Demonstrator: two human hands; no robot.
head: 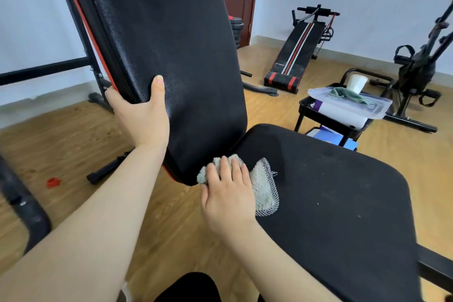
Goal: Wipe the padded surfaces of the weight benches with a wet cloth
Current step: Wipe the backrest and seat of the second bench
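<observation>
A black padded backrest (176,39) of a weight bench stands tilted up in front of me, with a red stripe along its side. Below it lies the black padded seat (331,198), dotted with pale specks. My left hand (139,113) grips the backrest's left edge, thumb on the front face. My right hand (228,191) presses a grey cloth (264,189) with a mesh side against the gap where the backrest's lower end meets the seat.
A sit-up bench (296,54) lies on the wooden floor at the back. A small black cart (326,117) carries a plastic tray, a green rag (348,94) and a white cup (356,83). An exercise bike (421,66) stands far right. A red cap (53,182) lies on the floor.
</observation>
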